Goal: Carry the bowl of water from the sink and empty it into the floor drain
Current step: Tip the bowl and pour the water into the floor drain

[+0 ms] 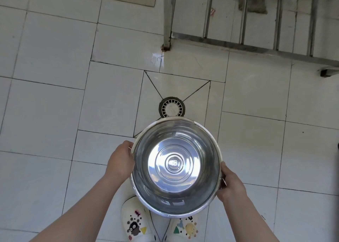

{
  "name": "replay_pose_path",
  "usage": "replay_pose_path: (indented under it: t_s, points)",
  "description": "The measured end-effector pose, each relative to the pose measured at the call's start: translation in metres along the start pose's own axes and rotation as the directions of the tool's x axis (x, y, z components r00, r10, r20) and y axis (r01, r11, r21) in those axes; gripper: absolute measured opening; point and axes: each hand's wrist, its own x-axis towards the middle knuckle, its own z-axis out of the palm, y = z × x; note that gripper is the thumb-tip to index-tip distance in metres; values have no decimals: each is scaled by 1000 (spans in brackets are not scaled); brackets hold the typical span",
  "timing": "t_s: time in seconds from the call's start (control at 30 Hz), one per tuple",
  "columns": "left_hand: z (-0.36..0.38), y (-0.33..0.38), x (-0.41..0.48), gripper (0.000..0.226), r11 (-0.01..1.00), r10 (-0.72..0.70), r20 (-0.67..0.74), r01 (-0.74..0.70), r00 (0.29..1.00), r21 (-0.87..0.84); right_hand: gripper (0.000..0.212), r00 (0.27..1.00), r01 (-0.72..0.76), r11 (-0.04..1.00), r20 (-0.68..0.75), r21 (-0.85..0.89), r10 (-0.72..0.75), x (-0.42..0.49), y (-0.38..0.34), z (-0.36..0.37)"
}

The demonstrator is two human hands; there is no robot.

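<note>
Both hands, left hand [121,161] and right hand [232,184], grip the bowl [176,164] rim; tip its far edge slowly over the floor drain [172,108].

Both hands on the steel bowl [176,165]: left hand [121,162] and right hand [231,183] gripping opposite rims, floor drain [172,107] just beyond them

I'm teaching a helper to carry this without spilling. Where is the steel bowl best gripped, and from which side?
Grip the bowl by its rim at two opposite points, coming in from both sides, as the left hand and right hand do. It is wide, round and handleless, so that likely keeps it level.
</note>
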Motion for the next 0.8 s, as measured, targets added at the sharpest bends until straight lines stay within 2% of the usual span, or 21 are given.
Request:
replay_pose_path:
  t_s: [0.8]
  points:
    - [-1,0,6,20,1000,-13,17,13,1000,9,14,1000,-27,999,3,19,27,-2,-2,6]
